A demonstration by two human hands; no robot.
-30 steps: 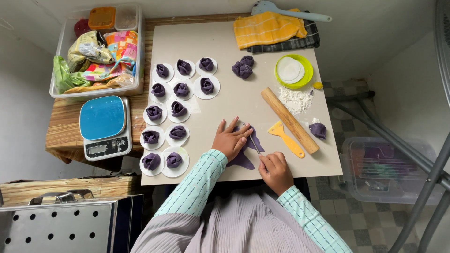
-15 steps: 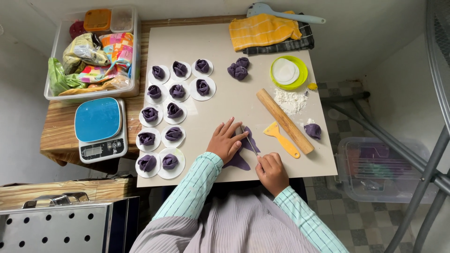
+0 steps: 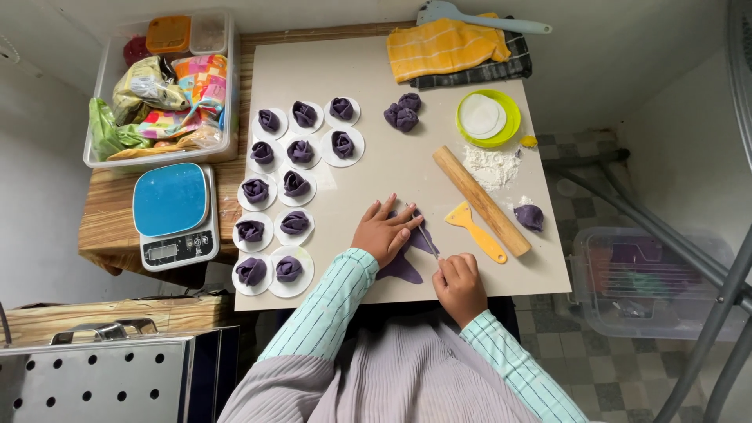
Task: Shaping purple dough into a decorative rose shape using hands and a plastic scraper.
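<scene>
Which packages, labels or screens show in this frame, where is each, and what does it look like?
Snack packets: crumpled, multicoloured and green, inside the clear plastic bin at the table's far left.
Orange-lidded box: small, rectangular, at the bin's back.
Scale display: small grey rectangle on the front of the blue-topped kitchen scale, before the bin.

bare board (image 3: 392, 168) between buns (image 3: 294, 184) and rolling pin (image 3: 482, 200)

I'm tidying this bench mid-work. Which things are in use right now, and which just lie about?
In use: left hand pressing flat purple dough sheet; right hand holding thin blade.
Lying about: wooden rolling pin, yellow plastic scraper, blue-topped kitchen scale.
</scene>
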